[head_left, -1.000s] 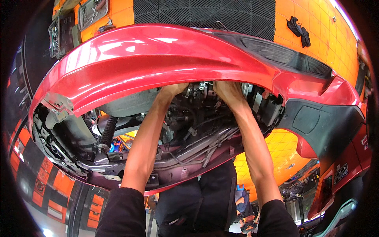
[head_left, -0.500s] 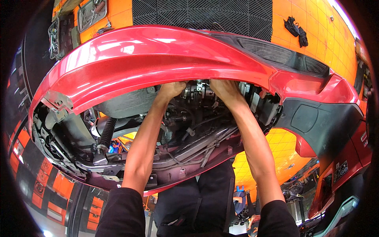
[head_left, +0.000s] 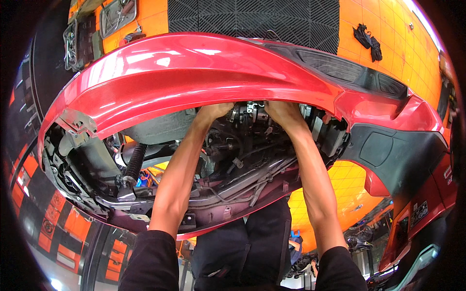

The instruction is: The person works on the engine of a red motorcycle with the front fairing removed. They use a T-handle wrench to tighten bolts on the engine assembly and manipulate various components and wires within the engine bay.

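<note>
Both of my arms reach into the open body of a red scooter, between its two side panels. My left hand (head_left: 214,112) is tucked under the rim of the far red side panel (head_left: 194,80), beside a metal clamp (head_left: 235,115). To its right, my right hand (head_left: 283,113) reaches under the same rim, next to a small metal engine part (head_left: 253,106). The panel and the backs of the hands hide the fingers of both, so what they grip does not show. Dark hoses and cables (head_left: 238,162) run below the hands.
A black coil spring (head_left: 133,165) and a dark plastic bin (head_left: 158,128) are left of my arms. The scooter's black inner panel (head_left: 383,145) lies to the right. Beyond it are a black mat (head_left: 252,19), black gloves (head_left: 367,41) and a metal tray (head_left: 118,17) on orange flooring.
The view has shifted slightly, so the scooter sits a little lower and further right in it. Both hands stay at the same spot under the panel's rim.
</note>
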Demonstrator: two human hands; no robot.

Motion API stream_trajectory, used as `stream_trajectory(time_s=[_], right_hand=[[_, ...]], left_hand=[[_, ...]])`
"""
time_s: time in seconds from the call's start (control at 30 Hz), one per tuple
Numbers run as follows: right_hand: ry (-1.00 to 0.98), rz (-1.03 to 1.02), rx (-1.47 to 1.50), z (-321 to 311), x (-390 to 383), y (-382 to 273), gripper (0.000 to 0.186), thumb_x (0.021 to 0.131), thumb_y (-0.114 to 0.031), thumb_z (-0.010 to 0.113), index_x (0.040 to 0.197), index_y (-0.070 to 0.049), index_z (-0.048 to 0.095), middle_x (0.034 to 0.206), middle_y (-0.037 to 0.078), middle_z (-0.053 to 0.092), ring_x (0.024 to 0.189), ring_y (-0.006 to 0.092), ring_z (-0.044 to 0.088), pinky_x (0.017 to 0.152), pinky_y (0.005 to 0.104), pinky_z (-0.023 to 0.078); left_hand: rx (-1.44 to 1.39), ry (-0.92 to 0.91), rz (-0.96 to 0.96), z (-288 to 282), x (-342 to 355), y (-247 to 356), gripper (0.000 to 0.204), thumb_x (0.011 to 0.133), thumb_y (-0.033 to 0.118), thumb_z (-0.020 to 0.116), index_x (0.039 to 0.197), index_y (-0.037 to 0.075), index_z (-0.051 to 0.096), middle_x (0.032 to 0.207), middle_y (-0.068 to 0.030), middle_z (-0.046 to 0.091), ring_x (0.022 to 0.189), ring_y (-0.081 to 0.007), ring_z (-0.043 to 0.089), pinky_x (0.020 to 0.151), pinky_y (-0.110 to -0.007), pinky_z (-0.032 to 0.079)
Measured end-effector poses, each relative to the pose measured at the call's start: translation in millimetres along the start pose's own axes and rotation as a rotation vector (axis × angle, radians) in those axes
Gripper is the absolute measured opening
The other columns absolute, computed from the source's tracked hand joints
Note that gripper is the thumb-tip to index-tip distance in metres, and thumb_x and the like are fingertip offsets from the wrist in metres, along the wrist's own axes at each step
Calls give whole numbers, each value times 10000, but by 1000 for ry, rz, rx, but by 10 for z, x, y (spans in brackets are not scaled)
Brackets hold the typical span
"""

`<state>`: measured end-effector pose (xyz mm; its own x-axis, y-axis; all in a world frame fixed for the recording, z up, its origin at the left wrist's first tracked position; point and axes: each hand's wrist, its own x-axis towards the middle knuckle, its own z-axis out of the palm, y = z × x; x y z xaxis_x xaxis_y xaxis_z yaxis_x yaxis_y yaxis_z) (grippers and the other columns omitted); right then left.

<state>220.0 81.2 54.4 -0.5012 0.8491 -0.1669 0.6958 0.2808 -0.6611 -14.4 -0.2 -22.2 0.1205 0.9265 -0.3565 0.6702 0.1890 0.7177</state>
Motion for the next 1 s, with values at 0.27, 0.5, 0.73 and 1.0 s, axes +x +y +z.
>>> stream_trajectory(time_s=[0.27, 0.5, 0.73, 1.0], right_hand=[[1, -23, 31, -59, -83, 112, 249, 929, -88, 629, 1160, -14, 688, 1136, 233, 704, 1109, 440, 649, 952, 534, 495], [81, -109, 241, 47, 98, 26, 212, 950, -129, 680, 1142, -43, 701, 1094, 172, 725, 1090, 370, 676, 940, 480, 521], [34, 26, 507, -172, -6, -30, 245, 987, -208, 679, 1167, -43, 688, 1104, 164, 729, 1091, 359, 679, 951, 466, 524], [-37, 184, 507, -300, -75, -42, 237, 980, -199, 679, 1152, -36, 688, 1092, 169, 729, 1066, 364, 683, 941, 467, 527]], left_hand=[[-16, 65, 39, 285, -49, -76, 474, 993, 486, 642, 1315, 139, 654, 1334, -171, 671, 1242, -373, 624, 1049, -509, 510], [330, 89, 136, 329, -225, -600, 616, 1013, 552, 602, 1476, 151, 529, 1498, -143, 556, 1384, -310, 527, 1138, -474, 459], [145, 113, 43, 180, -291, -438, 574, 999, 516, 641, 1428, 141, 567, 1431, -145, 596, 1326, -306, 566, 1100, -468, 481], [117, 138, -27, 9, -547, -502, 526, 984, 474, 685, 1373, 129, 611, 1355, -148, 643, 1260, -301, 611, 1057, -463, 507]])
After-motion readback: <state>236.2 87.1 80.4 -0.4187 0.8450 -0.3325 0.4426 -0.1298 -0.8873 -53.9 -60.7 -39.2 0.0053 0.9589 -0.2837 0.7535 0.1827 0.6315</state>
